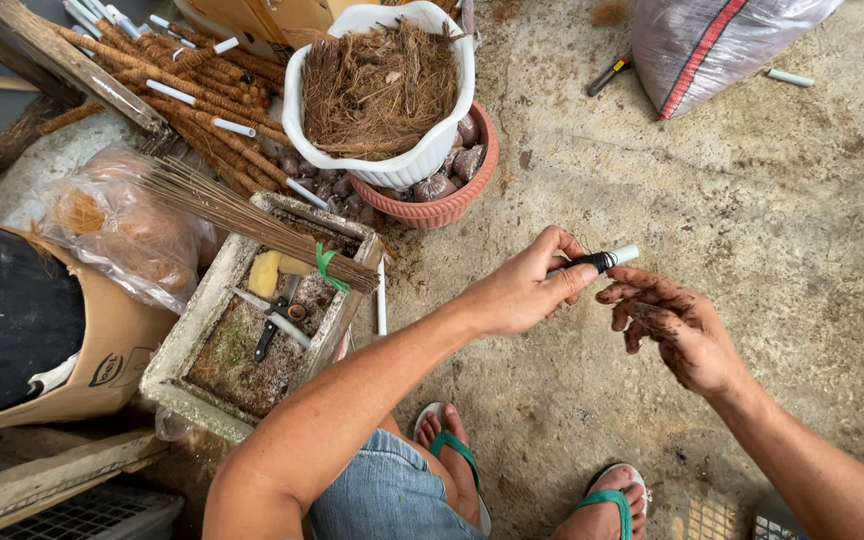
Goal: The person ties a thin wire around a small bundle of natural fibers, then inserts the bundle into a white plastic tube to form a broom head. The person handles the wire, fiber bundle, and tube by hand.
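A: What step is this?

B: Seemingly winding: the left hand (527, 290) pinches a short white plastic tube wrapped in black thread (604, 260), held above the concrete floor (752, 200).

A: And the other?

B: The soil-smeared right hand (677, 325) hangs just right of the tube, fingers loosely spread, holding nothing. Next likely needs its fingers at the tube's tip.
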